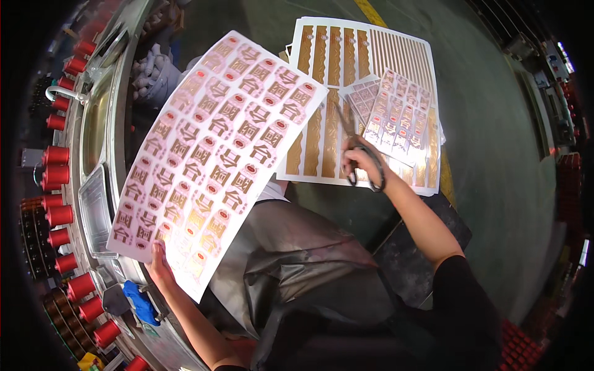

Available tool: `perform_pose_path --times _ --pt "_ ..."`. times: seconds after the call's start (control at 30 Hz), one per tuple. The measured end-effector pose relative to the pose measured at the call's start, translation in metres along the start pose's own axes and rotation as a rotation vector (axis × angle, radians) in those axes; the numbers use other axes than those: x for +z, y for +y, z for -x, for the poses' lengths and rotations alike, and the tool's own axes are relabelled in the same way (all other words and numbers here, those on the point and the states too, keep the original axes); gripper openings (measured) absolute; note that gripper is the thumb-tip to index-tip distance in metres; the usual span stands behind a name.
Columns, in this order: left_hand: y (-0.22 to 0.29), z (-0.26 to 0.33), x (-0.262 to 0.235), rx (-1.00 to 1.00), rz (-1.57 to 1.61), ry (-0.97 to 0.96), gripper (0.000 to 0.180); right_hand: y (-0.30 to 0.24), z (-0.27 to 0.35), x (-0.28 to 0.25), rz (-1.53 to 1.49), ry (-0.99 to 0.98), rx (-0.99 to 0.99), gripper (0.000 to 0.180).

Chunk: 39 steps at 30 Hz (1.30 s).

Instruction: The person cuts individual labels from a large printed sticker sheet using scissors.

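My left hand (159, 267) grips the lower left edge of a large sheet of printed labels (213, 139), thumb on top. The sheet is white with rows of pink, gold and red designs, and it slants up to the right over my lap. In my right hand (365, 159) is a pair of scissors (350, 127) with dark handles, the blades pointing up and away. The scissors are apart from the held sheet, above a big sheet with gold strips (312, 133). Smaller cut label pieces (399, 114) lie on that sheet, just beyond my right hand.
A metal bench with a sink (99, 117) and a clear plastic tray (96, 210) runs along the left. Past it stand many red cylindrical pieces (57, 156). A blue cloth-like item (141, 303) rests near my left forearm. A dark apron (297, 247) covers my lap.
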State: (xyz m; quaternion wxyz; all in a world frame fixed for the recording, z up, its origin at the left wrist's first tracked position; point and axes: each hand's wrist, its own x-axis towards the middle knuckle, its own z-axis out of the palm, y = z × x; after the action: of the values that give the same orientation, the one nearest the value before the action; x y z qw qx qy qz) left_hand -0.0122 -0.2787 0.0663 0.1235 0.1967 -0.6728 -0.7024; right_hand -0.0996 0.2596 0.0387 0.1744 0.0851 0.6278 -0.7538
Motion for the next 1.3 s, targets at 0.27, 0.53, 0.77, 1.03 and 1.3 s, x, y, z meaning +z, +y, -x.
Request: perform_pose_path --times 0.27,0.53,0.77,1.03,1.3 --pt "0.015 0.033 0.014 0.136 0.014 0.101 0.027 -0.025 -0.077 0.05 -0.16 -0.14 -0.041 0.023" --pt "0.038 0.075 0.064 0.205 -0.09 0.278 0.018 -0.003 -0.134 0.072 -0.375 -0.133 0.017 0.016" --pt "0.047 0.106 0.1 0.171 -0.172 0.379 0.003 0.023 -0.193 0.095 -0.427 -0.242 0.089 0.009" --pt "0.045 0.11 0.143 0.183 -0.321 0.594 0.017 0.063 -0.262 0.099 -0.44 -0.501 0.203 0.011" --pt "0.043 0.111 0.133 0.217 -0.293 0.637 0.024 0.071 -0.279 0.099 -0.475 -0.593 0.27 0.011"
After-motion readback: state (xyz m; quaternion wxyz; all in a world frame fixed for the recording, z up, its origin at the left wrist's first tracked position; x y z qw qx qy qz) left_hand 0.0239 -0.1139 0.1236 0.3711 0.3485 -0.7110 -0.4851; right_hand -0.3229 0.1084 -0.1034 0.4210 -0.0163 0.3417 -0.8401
